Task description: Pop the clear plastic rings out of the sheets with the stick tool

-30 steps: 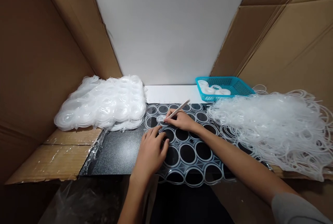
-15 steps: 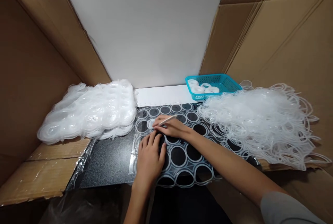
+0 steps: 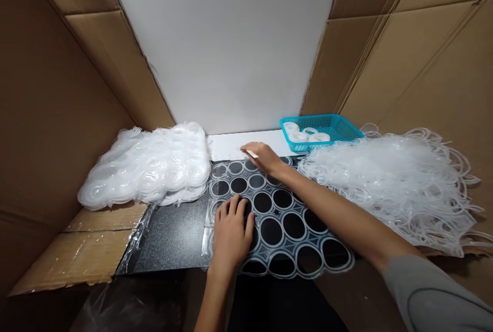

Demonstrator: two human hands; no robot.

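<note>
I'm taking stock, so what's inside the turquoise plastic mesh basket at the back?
Inside the turquoise mesh basket, several round white plastic rings lie grouped toward its left side. The rings cover whatever is beneath them, so that can't be seen.

A hand could pass over the dark tabletop (image 3: 173,234), between the left hand (image 3: 232,234) and the cardboard edge (image 3: 77,260); behind this, the white pile (image 3: 150,165) blocks, while the right forearm (image 3: 327,203) (slanting across the perforated sheet (image 3: 289,244)) obstructs the way toward the tangled heap (image 3: 396,183)
</note>
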